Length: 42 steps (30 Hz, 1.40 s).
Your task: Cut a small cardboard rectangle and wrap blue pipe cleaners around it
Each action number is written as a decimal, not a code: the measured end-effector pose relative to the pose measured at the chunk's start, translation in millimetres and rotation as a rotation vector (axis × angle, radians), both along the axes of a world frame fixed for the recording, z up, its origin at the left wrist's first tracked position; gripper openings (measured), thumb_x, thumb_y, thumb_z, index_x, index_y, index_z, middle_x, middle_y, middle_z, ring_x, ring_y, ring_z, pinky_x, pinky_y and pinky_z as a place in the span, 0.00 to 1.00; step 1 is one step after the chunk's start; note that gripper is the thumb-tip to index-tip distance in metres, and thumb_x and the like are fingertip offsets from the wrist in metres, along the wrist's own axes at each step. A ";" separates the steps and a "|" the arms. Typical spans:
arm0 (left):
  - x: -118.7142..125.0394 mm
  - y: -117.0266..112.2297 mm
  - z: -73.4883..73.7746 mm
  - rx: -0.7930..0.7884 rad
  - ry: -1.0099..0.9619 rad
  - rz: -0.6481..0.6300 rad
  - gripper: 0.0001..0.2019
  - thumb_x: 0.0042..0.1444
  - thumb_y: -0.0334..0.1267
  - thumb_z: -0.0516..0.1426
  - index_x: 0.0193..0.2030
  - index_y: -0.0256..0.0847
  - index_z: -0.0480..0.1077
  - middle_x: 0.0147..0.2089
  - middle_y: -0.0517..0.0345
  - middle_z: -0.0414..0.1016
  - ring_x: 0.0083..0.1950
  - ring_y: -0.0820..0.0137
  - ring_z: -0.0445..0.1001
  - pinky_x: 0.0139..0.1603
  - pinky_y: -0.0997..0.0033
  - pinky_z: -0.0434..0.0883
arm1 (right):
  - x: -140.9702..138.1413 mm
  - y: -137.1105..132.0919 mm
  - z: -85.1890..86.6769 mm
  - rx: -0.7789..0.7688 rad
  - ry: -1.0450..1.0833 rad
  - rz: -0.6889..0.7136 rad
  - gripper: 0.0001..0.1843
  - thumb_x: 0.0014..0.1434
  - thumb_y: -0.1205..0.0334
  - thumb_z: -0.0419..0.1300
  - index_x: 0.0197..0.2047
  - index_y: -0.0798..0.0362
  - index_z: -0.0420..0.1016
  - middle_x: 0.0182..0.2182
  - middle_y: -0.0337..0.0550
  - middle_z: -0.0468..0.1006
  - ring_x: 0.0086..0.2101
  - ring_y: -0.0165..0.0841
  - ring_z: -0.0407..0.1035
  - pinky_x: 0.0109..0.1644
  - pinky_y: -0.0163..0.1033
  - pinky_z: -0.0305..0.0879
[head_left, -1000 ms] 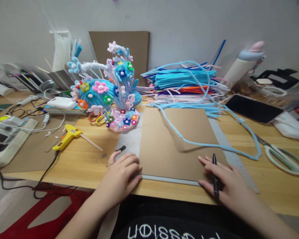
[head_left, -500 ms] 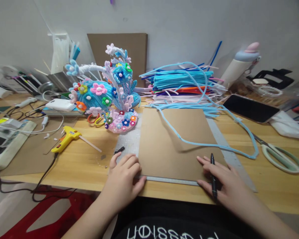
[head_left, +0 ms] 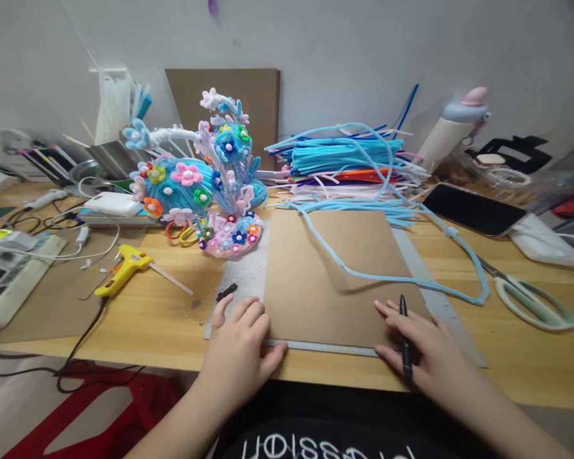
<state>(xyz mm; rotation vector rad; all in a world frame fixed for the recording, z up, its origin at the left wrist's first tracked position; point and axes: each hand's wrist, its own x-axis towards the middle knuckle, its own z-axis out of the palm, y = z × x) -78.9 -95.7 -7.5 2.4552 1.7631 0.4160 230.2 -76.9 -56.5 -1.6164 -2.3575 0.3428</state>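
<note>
A brown cardboard sheet (head_left: 330, 274) lies on a grey cutting mat (head_left: 242, 280) at the table's front. My left hand (head_left: 242, 347) rests at the sheet's near left corner, fingers curled against its edge, thumb along the mat's front. My right hand (head_left: 428, 354) lies flat on the near right corner, with a black pen (head_left: 404, 335) held between its fingers. A long light-blue pipe cleaner (head_left: 392, 277) loops across the sheet. A small black cap (head_left: 226, 292) lies on the mat just beyond my left hand.
A blue pipe-cleaner sculpture with flowers (head_left: 201, 185) stands behind the mat. A pile of pipe cleaners (head_left: 344, 162) sits at the back. A yellow glue gun (head_left: 122, 271) lies left, scissors (head_left: 530, 299) right, a phone (head_left: 473, 209) and a bottle (head_left: 452, 131) at back right.
My left hand slid a little along the sheet's near left corner, its thumb now stretched along the front edge. The view shifted slightly; my right hand kept its place.
</note>
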 end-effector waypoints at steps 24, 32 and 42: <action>23.5 -3.1 -8.4 0.042 0.076 0.081 0.15 0.52 0.50 0.55 0.38 0.39 0.68 0.45 0.48 0.74 0.52 0.58 0.69 0.63 0.50 0.49 | 0.4 -0.8 -1.3 0.026 -0.010 -0.016 0.27 0.54 0.49 0.56 0.56 0.45 0.62 0.47 0.51 0.76 0.54 0.49 0.63 0.54 0.65 0.53; 31.8 -1.5 -9.6 0.021 0.171 0.126 0.16 0.51 0.51 0.55 0.35 0.38 0.68 0.39 0.51 0.71 0.49 0.59 0.68 0.63 0.53 0.49 | 2.4 0.4 -2.3 0.026 -0.017 0.014 0.23 0.55 0.50 0.56 0.53 0.45 0.63 0.47 0.52 0.75 0.54 0.48 0.63 0.53 0.61 0.55; 30.0 -4.5 -21.2 0.042 -0.139 -0.161 0.07 0.58 0.33 0.51 0.39 0.45 0.69 0.42 0.61 0.74 0.46 0.69 0.69 0.51 0.62 0.55 | 2.4 0.7 -4.5 0.004 0.024 -0.003 0.28 0.54 0.52 0.57 0.58 0.45 0.59 0.43 0.50 0.77 0.54 0.49 0.63 0.53 0.64 0.53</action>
